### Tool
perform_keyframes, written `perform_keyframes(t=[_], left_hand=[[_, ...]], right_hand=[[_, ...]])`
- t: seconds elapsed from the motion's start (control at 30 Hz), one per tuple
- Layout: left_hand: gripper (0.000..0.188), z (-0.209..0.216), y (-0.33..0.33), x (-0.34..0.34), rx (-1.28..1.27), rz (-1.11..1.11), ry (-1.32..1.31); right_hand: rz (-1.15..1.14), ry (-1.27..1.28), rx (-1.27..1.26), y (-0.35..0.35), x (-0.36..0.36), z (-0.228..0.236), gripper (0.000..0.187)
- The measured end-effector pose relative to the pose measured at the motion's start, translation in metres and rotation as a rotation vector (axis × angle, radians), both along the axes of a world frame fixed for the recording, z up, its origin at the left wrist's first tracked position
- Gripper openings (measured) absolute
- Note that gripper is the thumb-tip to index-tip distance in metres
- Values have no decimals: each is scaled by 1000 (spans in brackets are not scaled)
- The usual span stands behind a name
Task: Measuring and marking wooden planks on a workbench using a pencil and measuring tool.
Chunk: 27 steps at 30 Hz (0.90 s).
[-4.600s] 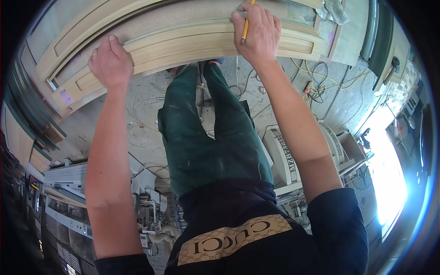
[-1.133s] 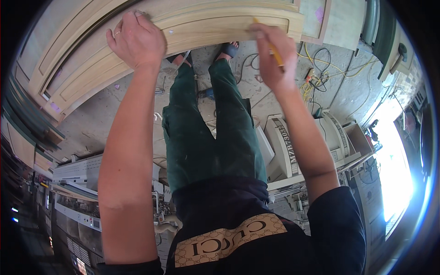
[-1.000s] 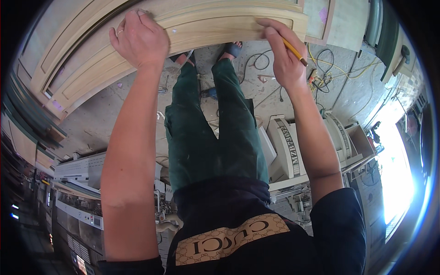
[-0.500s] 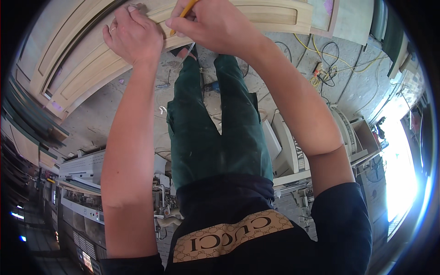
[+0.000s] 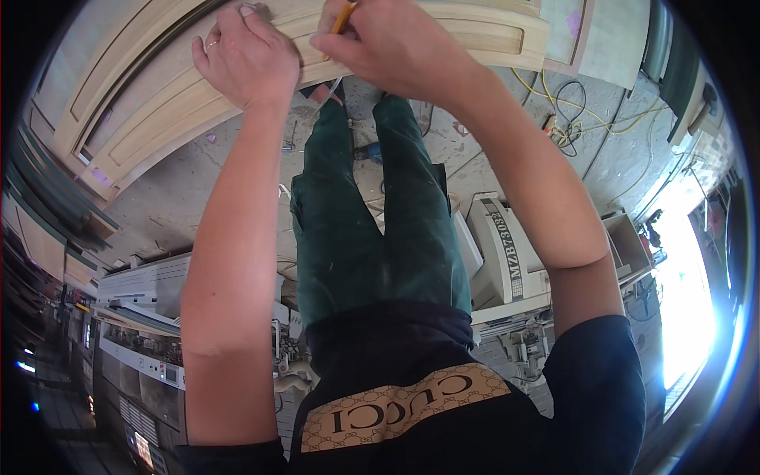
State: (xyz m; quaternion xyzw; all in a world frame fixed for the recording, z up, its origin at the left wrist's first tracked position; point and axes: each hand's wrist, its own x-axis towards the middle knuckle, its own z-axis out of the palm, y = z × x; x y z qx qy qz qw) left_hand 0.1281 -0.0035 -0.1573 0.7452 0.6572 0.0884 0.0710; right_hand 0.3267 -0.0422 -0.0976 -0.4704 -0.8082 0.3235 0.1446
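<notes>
At the top of the view lies a pale wooden panel point(image 5: 174, 107) with long recessed sections, its edges bent by the lens. My left hand point(image 5: 252, 62) rests palm down on it, fingers spread and slightly bent, a ring on one of them. Just to its right, my right hand point(image 5: 396, 43) pinches a yellow pencil point(image 5: 342, 20). The pencil slants down to the left, its point close to the panel's near edge. I cannot tell whether the point touches the wood. Part of the pencil is hidden by the fingers.
Yellow and black cables point(image 5: 574, 119) tangle on the floor at right. A blue power tool point(image 5: 368, 150) lies on the floor by my legs. Behind me stand a pale machine point(image 5: 495, 261) and a long white machine point(image 5: 146, 286). Dark boards point(image 5: 59, 182) are stacked at far left.
Both hands have shifted a little to the right along the panel. The pencil is still in my right hand, and my view has moved slightly.
</notes>
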Motion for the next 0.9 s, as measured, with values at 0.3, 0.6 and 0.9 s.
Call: perform_keyframes(t=[0.3,0.6,0.9], left_hand=[[27,-4,1,-4,19,-6,74],[26,0,1,2,0,14,-3],[27,1,1,0,16,4,28]], right_hand=[[-155,40,-345,0,19,19,28],[-420,-91,-497,-27,60,36,25],[-455,44,-387,-36,61,34,24]])
